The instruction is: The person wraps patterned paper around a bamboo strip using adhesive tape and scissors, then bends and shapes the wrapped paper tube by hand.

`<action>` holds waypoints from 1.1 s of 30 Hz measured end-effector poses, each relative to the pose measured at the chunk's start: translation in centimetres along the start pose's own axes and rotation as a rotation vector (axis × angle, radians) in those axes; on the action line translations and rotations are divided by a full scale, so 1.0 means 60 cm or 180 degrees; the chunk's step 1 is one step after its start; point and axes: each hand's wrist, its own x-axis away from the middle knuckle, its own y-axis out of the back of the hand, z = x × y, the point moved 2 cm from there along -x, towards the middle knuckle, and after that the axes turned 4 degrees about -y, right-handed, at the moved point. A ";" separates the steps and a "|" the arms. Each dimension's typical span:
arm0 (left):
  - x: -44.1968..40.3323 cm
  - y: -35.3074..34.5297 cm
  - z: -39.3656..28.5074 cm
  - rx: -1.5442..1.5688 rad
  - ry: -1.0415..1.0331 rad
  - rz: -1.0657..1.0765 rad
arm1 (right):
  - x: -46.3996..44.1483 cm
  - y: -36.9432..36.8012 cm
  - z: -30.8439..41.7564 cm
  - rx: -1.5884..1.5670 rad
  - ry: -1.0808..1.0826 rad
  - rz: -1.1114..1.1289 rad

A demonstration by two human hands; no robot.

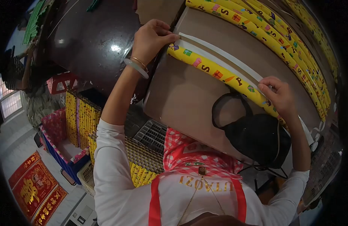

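Note:
A yellow patterned roll of paper [219,74] lies slantwise on the brown work surface [189,88], with its white edge showing along the far side. A narrow white strip [223,53] stretches above that edge. At its upper left end, my left hand [157,35] pinches the strip between thumb and fingertips. My right hand [277,94] is closed at the strip's other end, thumb against fingers, over the roll's right part. Below the roll, near my right hand, rests a black bag with a looped strap [257,137].
More yellow rolls [257,30] lie along the far right. A dark glossy table [95,45] stands at the left. Bundled yellow tubes [81,120], a floral-lined box [61,147] and a red stool [61,83] are lower left. Another person's arm [28,69] shows at far left.

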 end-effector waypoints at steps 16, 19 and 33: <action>-0.006 -0.001 -0.004 0.0118 0.0172 0.0148 | 0.002 0.000 0.000 0.0090 0.0000 -0.0083; -0.009 -0.002 0.001 0.0312 0.0154 0.0205 | 0.005 0.000 0.006 0.0098 -0.0044 -0.0096; -0.006 0.000 -0.022 0.0412 0.0349 0.0308 | 0.010 0.000 0.005 0.0058 -0.0024 -0.0196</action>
